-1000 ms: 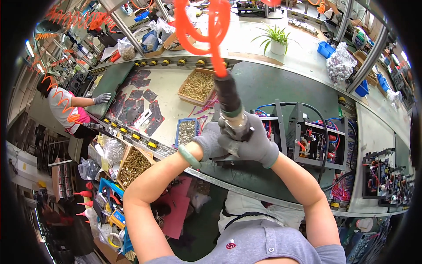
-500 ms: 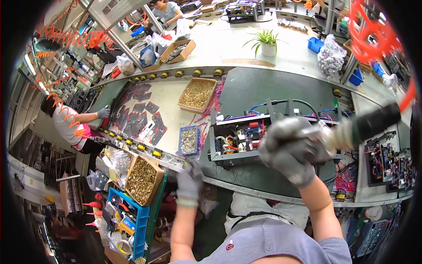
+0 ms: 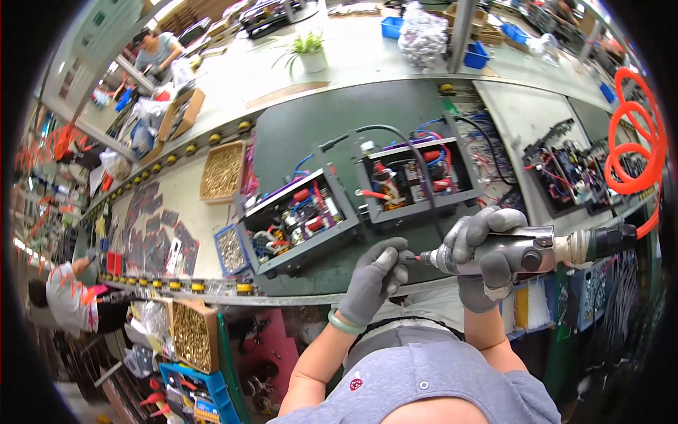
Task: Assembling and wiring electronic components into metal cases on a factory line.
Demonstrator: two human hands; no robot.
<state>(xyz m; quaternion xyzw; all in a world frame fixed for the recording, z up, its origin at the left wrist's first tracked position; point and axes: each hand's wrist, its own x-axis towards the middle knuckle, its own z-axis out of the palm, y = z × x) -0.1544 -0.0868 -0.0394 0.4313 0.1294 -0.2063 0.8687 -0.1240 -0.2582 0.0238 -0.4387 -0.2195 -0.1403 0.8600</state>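
My right hand [image 3: 487, 256], in a grey glove, is wrapped round a silver air screwdriver [image 3: 533, 249] that points left. A black and orange air hose [image 3: 631, 155] trails from its back end. At the tip of its bit [image 3: 415, 258], my gloved left hand [image 3: 374, 277] is closed in a pinch; whatever lies between the fingertips is too small to make out. Just beyond both hands, two open grey metal cases with wired circuit boards sit on the green mat: a left case [image 3: 346, 230] and a right case [image 3: 424, 213].
A small blue bin of silver screws [image 3: 232, 251] and a cardboard box of brass-coloured screws [image 3: 223, 172] stand left of the cases. More circuit assemblies [image 3: 558, 169] lie at the right. A potted plant [image 3: 312, 60] stands behind. Another person [image 3: 67, 297] works at the far left.
My view has turned to the right. The screwdriver has come down from over the cases to the bench's near edge. My left hand has left the bin's side and met the bit tip.
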